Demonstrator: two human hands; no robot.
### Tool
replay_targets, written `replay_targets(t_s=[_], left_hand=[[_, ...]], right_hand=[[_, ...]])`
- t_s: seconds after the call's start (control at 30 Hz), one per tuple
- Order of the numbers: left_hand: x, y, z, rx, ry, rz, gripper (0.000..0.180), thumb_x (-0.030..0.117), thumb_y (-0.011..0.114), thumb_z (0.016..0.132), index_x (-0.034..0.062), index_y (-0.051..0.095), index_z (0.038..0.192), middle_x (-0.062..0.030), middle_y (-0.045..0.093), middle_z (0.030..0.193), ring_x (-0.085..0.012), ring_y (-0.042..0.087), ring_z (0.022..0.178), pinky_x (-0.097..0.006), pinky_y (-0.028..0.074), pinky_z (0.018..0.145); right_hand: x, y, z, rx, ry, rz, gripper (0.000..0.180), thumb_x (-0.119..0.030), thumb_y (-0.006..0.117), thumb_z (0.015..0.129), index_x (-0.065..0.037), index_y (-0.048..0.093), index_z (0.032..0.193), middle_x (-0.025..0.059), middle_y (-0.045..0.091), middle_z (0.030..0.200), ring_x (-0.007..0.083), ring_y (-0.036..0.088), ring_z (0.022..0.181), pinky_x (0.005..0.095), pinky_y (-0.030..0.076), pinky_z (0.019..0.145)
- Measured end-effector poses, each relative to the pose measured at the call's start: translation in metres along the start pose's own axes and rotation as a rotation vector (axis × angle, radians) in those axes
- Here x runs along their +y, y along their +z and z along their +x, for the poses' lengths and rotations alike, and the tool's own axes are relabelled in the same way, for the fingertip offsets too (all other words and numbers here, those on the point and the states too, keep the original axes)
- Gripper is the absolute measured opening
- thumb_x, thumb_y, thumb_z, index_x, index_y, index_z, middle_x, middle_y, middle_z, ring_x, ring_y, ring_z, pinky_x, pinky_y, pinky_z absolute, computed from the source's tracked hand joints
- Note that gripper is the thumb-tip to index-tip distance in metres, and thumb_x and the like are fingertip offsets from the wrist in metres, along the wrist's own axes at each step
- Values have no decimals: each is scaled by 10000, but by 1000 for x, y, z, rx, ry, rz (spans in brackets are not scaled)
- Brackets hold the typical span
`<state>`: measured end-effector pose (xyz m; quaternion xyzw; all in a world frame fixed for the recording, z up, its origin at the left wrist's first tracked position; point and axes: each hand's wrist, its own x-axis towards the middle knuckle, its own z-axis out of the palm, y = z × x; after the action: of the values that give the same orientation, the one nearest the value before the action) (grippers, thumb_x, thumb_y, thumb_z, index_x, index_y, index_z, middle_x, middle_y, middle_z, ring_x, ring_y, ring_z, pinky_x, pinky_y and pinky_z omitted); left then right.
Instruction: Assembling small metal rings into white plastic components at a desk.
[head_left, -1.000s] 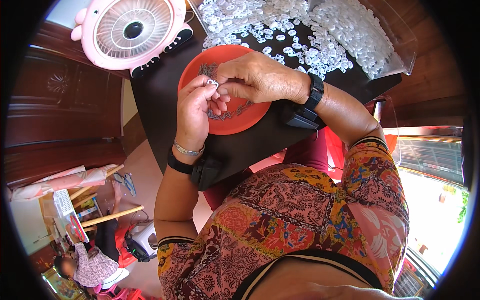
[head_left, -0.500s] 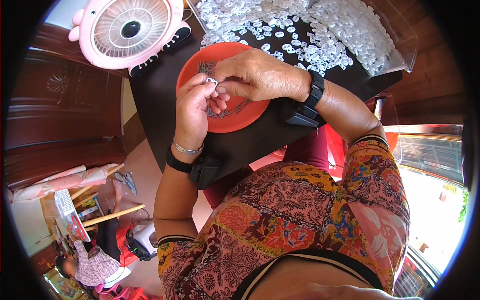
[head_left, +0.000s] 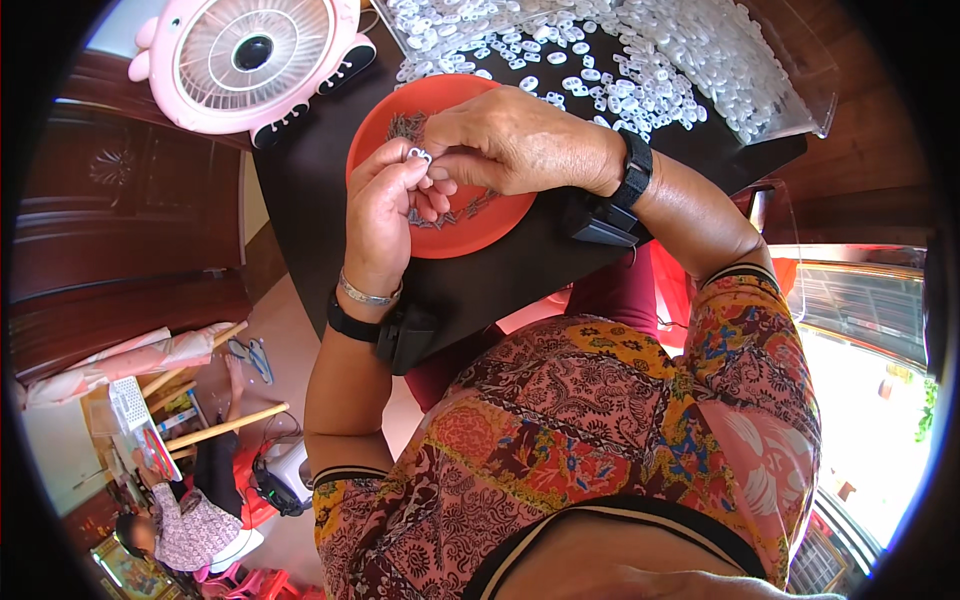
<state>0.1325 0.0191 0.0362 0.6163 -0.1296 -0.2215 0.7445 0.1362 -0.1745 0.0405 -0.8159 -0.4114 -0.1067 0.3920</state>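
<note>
Over an orange round dish [head_left: 480, 228] on a black board, my left hand [head_left: 388, 210] pinches a small white plastic ring piece [head_left: 418, 155] between thumb and fingers. My right hand [head_left: 520, 140] meets it from the right, fingertips closed at the same piece. Small dark metal bits [head_left: 405, 125] lie in the dish, partly hidden under my hands. Both wrists wear black bands, and the left also carries a silver bracelet [head_left: 368, 294].
A large heap of white plastic pieces [head_left: 640, 50] covers the far side of the black board [head_left: 500, 290], with a clear plastic sheet at its right. A pink fan [head_left: 250, 55] stands at far left. Another person sits on the floor at lower left [head_left: 180, 520].
My hands stay together over the dish with only slight finger motion; the view has shifted a little.
</note>
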Motion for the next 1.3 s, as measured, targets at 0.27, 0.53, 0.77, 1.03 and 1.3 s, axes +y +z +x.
replay_targets(t_s=[0.27,0.53,0.77,1.03,1.3], left_hand=[[-1,0,-1,0,-4,2,183,180,478,861,31,563,798,-91,624,721,-117,545,589,-219,406,542],[0,2,-2,1,-17,29,178,180,480,860,38,568,797,-91,628,727,-114,539,587,-220,404,544],[0,1,0,-2,-21,23,178,175,480,864,35,575,807,-89,628,730,-114,539,587,-219,403,544],[0,0,5,32,23,31,168,159,474,870,40,543,774,-83,616,716,-116,545,572,-214,403,526],[-2,2,3,46,86,79,163,152,482,864,41,547,764,-79,620,715,-112,549,577,-209,404,521]], right_hand=[[-2,1,0,30,-11,-11,92,-129,630,823,-61,570,838,105,629,721,307,624,695,383,481,599],[-8,-2,0,-17,16,-1,78,-117,620,831,-59,578,861,94,640,735,295,635,712,375,488,617],[-3,0,0,-13,-12,-8,83,-101,619,838,-54,591,900,72,614,749,285,616,714,369,487,605],[7,-2,1,17,52,31,81,-91,632,838,-45,591,890,93,617,736,294,619,708,352,484,614],[-1,-8,5,184,231,267,111,-118,583,902,-10,572,883,60,622,726,133,617,675,283,478,610]])
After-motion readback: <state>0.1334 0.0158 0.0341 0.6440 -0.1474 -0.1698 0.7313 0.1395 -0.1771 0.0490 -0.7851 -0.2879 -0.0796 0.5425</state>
